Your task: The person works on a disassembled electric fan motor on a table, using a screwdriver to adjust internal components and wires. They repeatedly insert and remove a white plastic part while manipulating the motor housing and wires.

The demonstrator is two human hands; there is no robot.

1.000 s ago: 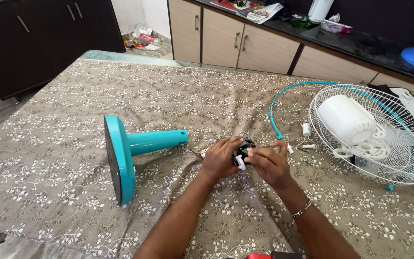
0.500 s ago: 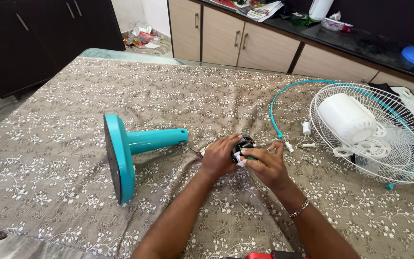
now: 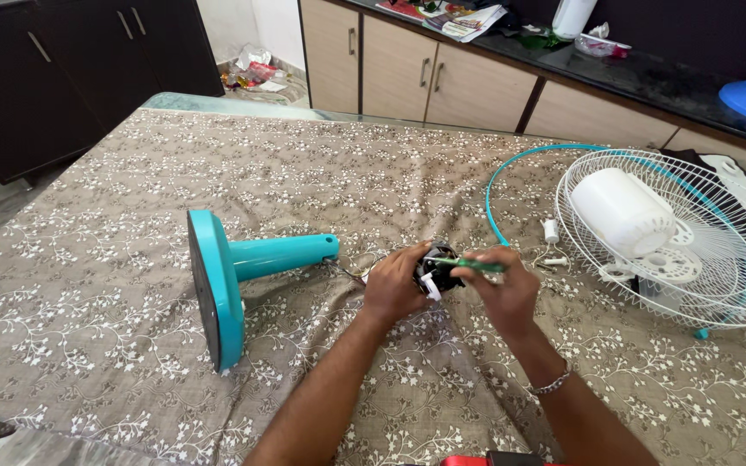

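- Cloth (image 3: 114,285), brown with a white vine print, covers the whole table I see from the head view; everything below lies on it.
- Far left I note a teal fan stand (image 3: 235,276) on its side: round base on edge toward the left, neck pointing right at the hands. Thin wires run from the neck end toward the held part.
- Left hand (image 3: 393,289): fingers curled tight around a small black motor part (image 3: 436,273) with white bits on it, held just above the cloth at table centre. Grip is narrow and closed on the part.
- Right hand (image 3: 502,289): closed on a green-handled screwdriver (image 3: 468,264), shaft lying roughly level with its tip at the motor part. A bracelet sits on this wrist.
- The motor part lies between the two hands, touching the left palm; the right hand meets it only through the tool, as far as I can tell.
- Just right of the hands, two small white pieces (image 3: 552,242) lie loose on the cloth, inside a thin teal ring (image 3: 498,177).
- Far right, a white wire fan guard (image 3: 701,250) lies dished upward like a basket. In it I see a white cylindrical motor cover (image 3: 619,211) and a white slotted disc beside it.
- Behind the table, a dark counter (image 3: 649,73) carries papers, a white container and a blue lid.
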